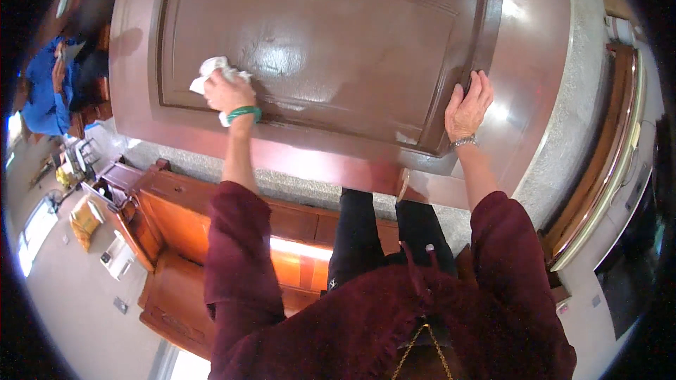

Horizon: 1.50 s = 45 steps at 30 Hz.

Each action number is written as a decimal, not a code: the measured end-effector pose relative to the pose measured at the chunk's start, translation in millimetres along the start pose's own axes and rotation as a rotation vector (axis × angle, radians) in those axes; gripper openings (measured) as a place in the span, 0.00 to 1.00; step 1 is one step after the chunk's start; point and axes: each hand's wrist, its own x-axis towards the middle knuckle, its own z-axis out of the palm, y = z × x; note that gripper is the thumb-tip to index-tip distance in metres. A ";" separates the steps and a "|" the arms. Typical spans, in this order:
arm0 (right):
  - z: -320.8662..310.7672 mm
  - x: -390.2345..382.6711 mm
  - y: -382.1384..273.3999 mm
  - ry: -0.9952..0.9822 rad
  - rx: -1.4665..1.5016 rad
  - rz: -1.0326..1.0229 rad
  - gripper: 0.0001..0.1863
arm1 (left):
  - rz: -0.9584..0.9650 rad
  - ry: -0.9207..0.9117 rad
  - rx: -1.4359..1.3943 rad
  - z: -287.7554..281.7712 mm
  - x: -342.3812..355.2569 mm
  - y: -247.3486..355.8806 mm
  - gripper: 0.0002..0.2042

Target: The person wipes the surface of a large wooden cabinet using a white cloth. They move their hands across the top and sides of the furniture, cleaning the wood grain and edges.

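Note:
My left hand [229, 93] is closed on a crumpled white cloth [214, 68], pressed to the surface of a brown wooden table [338, 35] near the left end of its panel. Whether the cloth is fabric or paper is hard to tell. Wet-looking streaks and glare show on the panel around it. A green bangle sits on my left wrist. My right hand [467, 107] rests flat with fingers stretched out on the raised frame at the panel's right side, holding nothing. A metal bracelet circles that wrist.
An orange-brown wooden bench [183, 218] stands behind my legs. A person in blue [48, 88] sits at the far left. On the right are a long wooden cabinet [598, 162] and a dark screen [627, 260]. A yellow cushion [86, 224] lies at the left.

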 end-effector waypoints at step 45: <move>-2.6 -1.2 -9.5 -0.036 0.004 0.114 0.24 | 1.092 -0.099 -0.381 18.6 36.6 315.0 0.22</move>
